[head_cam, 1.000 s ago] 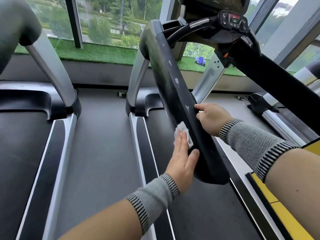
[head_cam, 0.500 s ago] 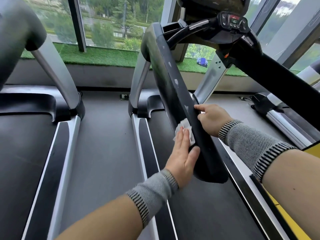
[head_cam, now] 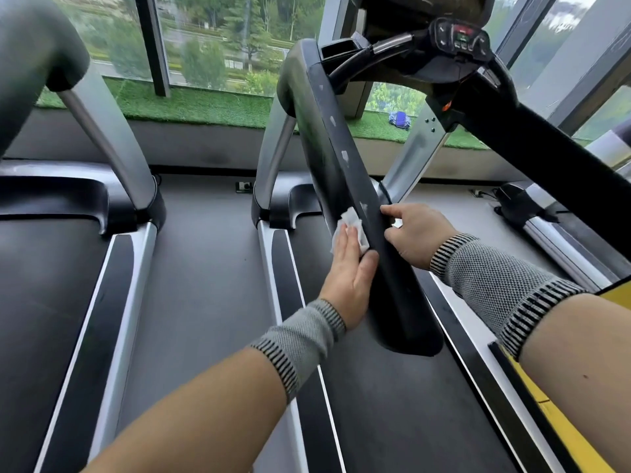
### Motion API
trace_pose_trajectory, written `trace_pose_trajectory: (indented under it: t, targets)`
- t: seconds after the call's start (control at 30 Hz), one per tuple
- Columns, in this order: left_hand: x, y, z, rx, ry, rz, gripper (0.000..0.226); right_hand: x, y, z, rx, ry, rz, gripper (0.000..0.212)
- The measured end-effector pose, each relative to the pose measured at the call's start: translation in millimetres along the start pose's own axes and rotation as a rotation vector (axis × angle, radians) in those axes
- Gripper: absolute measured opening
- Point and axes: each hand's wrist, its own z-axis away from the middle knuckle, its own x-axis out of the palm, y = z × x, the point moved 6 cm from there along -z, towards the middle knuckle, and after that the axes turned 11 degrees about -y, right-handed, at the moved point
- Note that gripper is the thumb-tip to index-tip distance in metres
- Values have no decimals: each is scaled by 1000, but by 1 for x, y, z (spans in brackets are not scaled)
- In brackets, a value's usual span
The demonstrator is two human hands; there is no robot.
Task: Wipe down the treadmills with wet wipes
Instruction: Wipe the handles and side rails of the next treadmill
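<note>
The treadmill's black left handrail [head_cam: 345, 172] slopes from the console down toward me, with pale scuffs along its top. My left hand [head_cam: 348, 274] lies flat with straight fingers against the rail's outer side, pressing a white wet wipe [head_cam: 348, 221] onto it; my thumb hooks over the rail's top. My right hand [head_cam: 415, 233] grips the rail's inner side just opposite, fingers curled around its edge. The console [head_cam: 459, 37] with its buttons sits above.
The black running belt [head_cam: 392, 404] lies below the rail, with silver side rails. A second treadmill [head_cam: 51, 268] stands to the left, a strip of grey floor [head_cam: 205, 268] between. The right handrail [head_cam: 546, 158] crosses at upper right. Windows and artificial grass lie ahead.
My left hand has slid the wipe a short way up the handrail toward the console. My right hand keeps its grip at about the same spot.
</note>
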Motion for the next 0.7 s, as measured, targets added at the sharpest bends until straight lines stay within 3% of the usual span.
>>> trace_pose_trajectory:
  t: [0.27, 0.5, 0.7]
  targets:
    - [31, -19, 41, 21, -12, 172, 75, 1, 3, -2, -24, -1, 22, 49]
    - [-1, -27, 2, -69, 42, 277, 96, 5, 5, -2, -23, 3, 9, 49]
    - [38, -25, 46, -2, -20, 273, 87, 5, 7, -1, -35, 4, 6, 48]
